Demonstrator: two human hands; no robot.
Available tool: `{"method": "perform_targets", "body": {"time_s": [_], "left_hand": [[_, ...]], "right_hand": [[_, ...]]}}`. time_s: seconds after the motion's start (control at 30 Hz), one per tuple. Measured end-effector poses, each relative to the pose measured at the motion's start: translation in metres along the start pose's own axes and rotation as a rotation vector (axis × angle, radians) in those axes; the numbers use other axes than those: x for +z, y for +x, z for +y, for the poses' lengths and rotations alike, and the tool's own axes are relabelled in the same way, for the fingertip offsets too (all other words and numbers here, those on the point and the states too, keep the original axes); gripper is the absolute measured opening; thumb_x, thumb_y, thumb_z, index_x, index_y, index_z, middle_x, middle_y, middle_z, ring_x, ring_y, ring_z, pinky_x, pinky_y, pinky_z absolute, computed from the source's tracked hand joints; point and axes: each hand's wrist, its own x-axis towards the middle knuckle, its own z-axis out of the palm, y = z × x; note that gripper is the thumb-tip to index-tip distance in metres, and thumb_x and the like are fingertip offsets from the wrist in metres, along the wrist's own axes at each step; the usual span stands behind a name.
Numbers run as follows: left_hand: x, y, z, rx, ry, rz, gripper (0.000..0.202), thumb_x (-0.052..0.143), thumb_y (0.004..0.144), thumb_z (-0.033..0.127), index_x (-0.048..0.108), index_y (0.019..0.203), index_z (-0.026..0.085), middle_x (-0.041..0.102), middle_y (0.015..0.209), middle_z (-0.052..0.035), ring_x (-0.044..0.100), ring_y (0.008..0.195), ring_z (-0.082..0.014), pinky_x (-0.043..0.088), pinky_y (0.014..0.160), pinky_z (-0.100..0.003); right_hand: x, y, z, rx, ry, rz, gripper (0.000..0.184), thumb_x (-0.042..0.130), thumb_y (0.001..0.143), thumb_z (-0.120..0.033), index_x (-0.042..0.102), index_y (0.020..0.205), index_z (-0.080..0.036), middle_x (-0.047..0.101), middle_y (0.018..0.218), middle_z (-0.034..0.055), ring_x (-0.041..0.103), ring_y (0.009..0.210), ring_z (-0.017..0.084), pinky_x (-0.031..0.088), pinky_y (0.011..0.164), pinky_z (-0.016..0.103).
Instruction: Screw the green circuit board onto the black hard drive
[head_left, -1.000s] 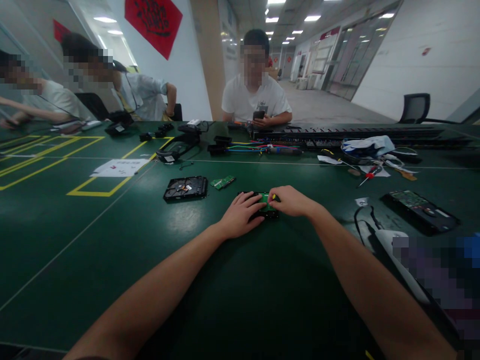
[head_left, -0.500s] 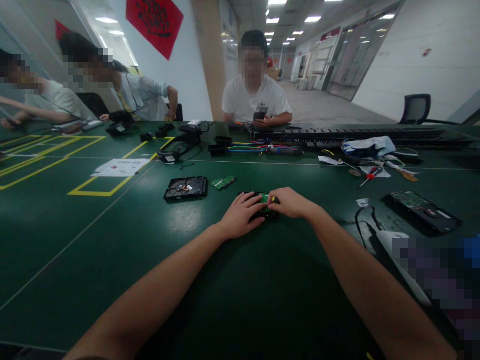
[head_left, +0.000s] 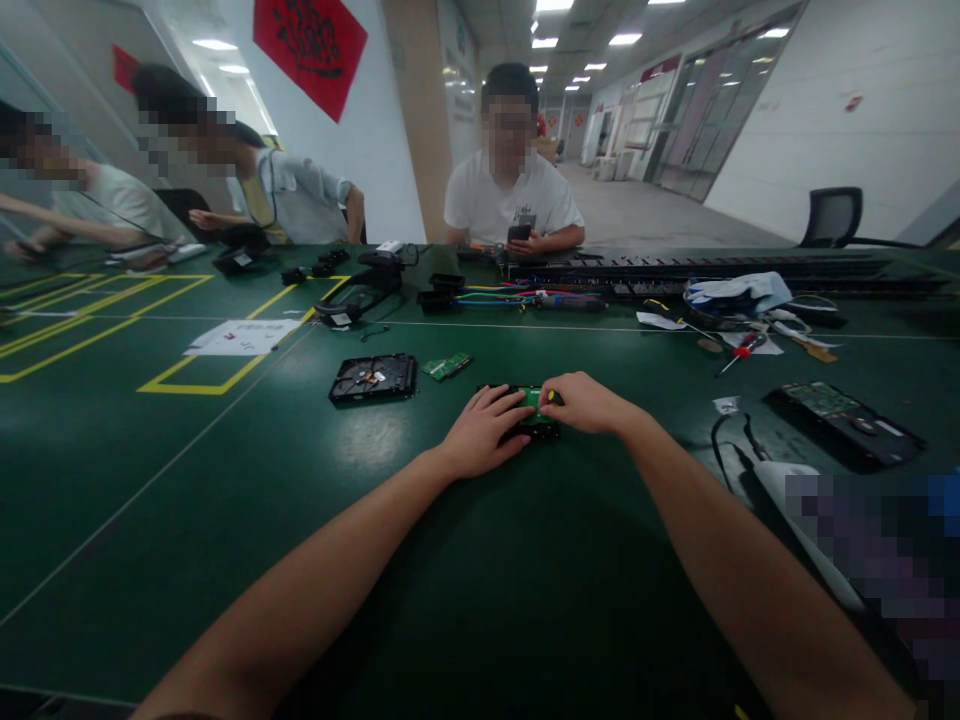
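A black hard drive [head_left: 544, 432] with a green circuit board [head_left: 532, 398] on its upper face lies on the table in front of me. My left hand [head_left: 478, 436] rests across its left part, fingers stretched out flat over it. At the drive's right side, the fingers of my right hand [head_left: 583, 404] are closed round a small screwdriver [head_left: 555, 398]. Only a yellow and black bit of its handle shows; the tip is hidden. Left of my hands lie a loose green circuit board [head_left: 448, 366] and another hard drive [head_left: 373, 379].
To the right lie a third hard drive [head_left: 844, 425], a red-handled screwdriver [head_left: 744, 347] and a white cloth bundle [head_left: 739, 294]. Cables [head_left: 510, 299] and long black rails [head_left: 697, 272] line the far edge. One person [head_left: 514, 190] sits opposite; two more sit at the left.
My right hand has turned slightly, and more of the yellow handle shows. My left hand stays in place. One person at the left has leaned right and raised a hand.
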Motion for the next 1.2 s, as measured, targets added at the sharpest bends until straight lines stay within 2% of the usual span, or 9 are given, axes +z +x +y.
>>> {"method": "perform_targets", "body": {"time_s": [0.17,0.37,0.43,0.5,0.63,0.73,0.83,0.97,1.2], "left_hand": [[-0.001,0.0,0.0,0.011,0.001,0.005,0.053,0.063,0.104,0.048,0.058,0.153,0.03,0.05,0.166,-0.0068,0.035,0.159,-0.0356,0.028,0.131,-0.064],[0.001,0.0,0.0,0.011,0.0,0.017,0.052,0.063,0.104,0.047,0.058,0.153,0.03,0.051,0.165,-0.0065,0.036,0.158,-0.0351,0.028,0.13,-0.064],[0.001,0.0,0.0,0.012,-0.001,0.02,0.051,0.062,0.105,0.048,0.058,0.153,0.031,0.051,0.165,-0.0061,0.036,0.159,-0.0348,0.028,0.13,-0.064],[0.001,0.0,0.001,0.011,0.002,0.019,0.051,0.061,0.105,0.048,0.058,0.153,0.031,0.05,0.165,-0.0058,0.036,0.159,-0.0346,0.028,0.131,-0.063],[0.0,0.0,0.001,0.012,0.013,0.006,0.051,0.059,0.106,0.047,0.057,0.154,0.029,0.049,0.166,-0.0057,0.035,0.159,-0.0349,0.027,0.131,-0.063],[0.0,0.0,0.001,0.012,0.017,0.003,0.051,0.058,0.106,0.047,0.056,0.155,0.029,0.049,0.167,-0.006,0.035,0.159,-0.035,0.027,0.131,-0.063],[-0.001,0.0,0.002,0.012,0.017,0.0,0.053,0.058,0.106,0.047,0.055,0.156,0.029,0.049,0.167,-0.0064,0.034,0.159,-0.0351,0.027,0.131,-0.063],[-0.003,0.0,0.003,0.012,0.019,-0.008,0.052,0.058,0.107,0.047,0.055,0.156,0.03,0.049,0.166,-0.0067,0.034,0.16,-0.0353,0.027,0.131,-0.064],[-0.002,0.0,0.003,0.003,0.021,-0.003,0.051,0.059,0.106,0.045,0.056,0.155,0.032,0.049,0.166,-0.0057,0.034,0.159,-0.0348,0.026,0.131,-0.064]], "right_hand": [[-0.003,0.0,0.001,0.014,0.022,0.03,0.015,0.067,0.095,-0.029,0.079,0.1,-0.02,0.08,0.104,0.0103,0.073,0.094,0.026,0.051,0.084,0.035],[-0.026,-0.01,0.007,0.009,0.167,0.246,0.029,0.061,0.088,-0.021,0.075,0.114,-0.02,0.074,0.12,0.0134,0.067,0.116,0.028,0.05,0.103,0.042],[-0.038,-0.017,0.004,-0.003,0.208,0.309,0.027,0.06,0.092,-0.026,0.074,0.115,-0.021,0.074,0.121,0.0122,0.067,0.112,0.028,0.05,0.099,0.042],[-0.05,-0.024,-0.002,-0.028,0.212,0.347,0.023,0.057,0.099,-0.037,0.073,0.108,-0.023,0.076,0.113,0.0094,0.068,0.102,0.026,0.049,0.091,0.039],[-0.062,-0.032,-0.015,0.003,0.099,0.443,0.034,0.053,0.104,-0.052,0.068,0.098,-0.023,0.073,0.091,0.0074,0.063,0.082,0.024,0.042,0.075,0.036],[-0.062,-0.032,-0.02,0.023,0.085,0.467,0.041,0.05,0.105,-0.06,0.066,0.095,-0.023,0.071,0.084,0.0065,0.061,0.077,0.023,0.039,0.07,0.035],[-0.058,-0.031,-0.024,0.055,0.189,0.482,0.045,0.049,0.104,-0.065,0.063,0.096,-0.024,0.073,0.083,0.0059,0.063,0.073,0.022,0.04,0.068,0.034],[-0.051,-0.028,-0.029,0.054,0.339,0.44,0.04,0.054,0.103,-0.062,0.061,0.104,-0.023,0.077,0.087,0.0068,0.067,0.072,0.02,0.045,0.07,0.033],[-0.041,-0.02,-0.032,0.043,0.297,0.392,0.037,0.055,0.102,-0.056,0.064,0.107,-0.021,0.076,0.085,0.0079,0.068,0.077,0.023,0.045,0.073,0.035]]}}
